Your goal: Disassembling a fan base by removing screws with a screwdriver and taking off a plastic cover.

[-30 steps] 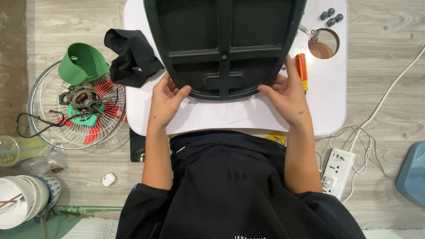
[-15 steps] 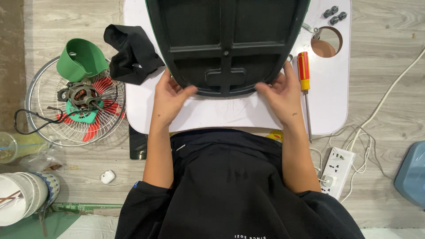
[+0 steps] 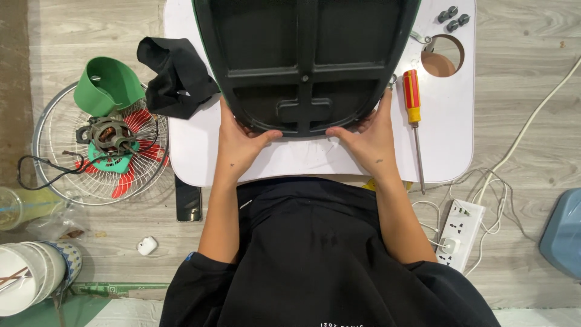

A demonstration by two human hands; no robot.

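Both hands have slid inward along the lower rim of the black chair back (image 3: 305, 60), which lies flat on the white surface (image 3: 448, 121). Left hand (image 3: 242, 142) and right hand (image 3: 369, 139) grip that edge, thumbs underneath. Even pressure from both sides should keep it from twisting toward the screwdriver (image 3: 413, 97).

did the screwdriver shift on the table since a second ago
Yes. The screwdriver has slid out from under the right hand and now lies clear to its right, nearer the round hole in the white table.
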